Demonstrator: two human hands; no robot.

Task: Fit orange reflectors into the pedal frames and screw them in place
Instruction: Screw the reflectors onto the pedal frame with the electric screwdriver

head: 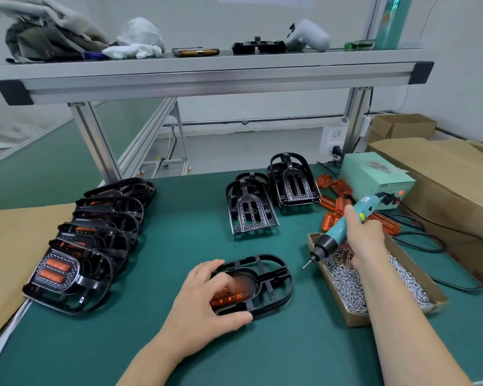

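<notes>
The left hand [207, 296] lies curled over the near end of the pedal frame [273, 277], thumb hooked on the front edge and fingers pressing the orange reflector [229, 298] into its recess. The frame lies flat on the green mat [165, 246], approx. centre of the bench. That grip does two jobs at once – seating the part and stopping the frame from turning.

The right hand [363, 235] is wrapped round the teal electric screwdriver [343, 229], its bit angled down-left just past the rim of the cardboard box [357, 319] of screws [346, 277]. Whether a screw sits on the bit is too small to tell.

To do it well, he or she should likely check the reflector sits flush, bring the driver upright over the hole, and shift the fingers clear before triggering – a tilted bit may cam out or cross-thread.

Further out: loose reflectors [332, 203] and empty frames [250, 211] behind, finished pedals [67, 274] stacked at left.
</notes>
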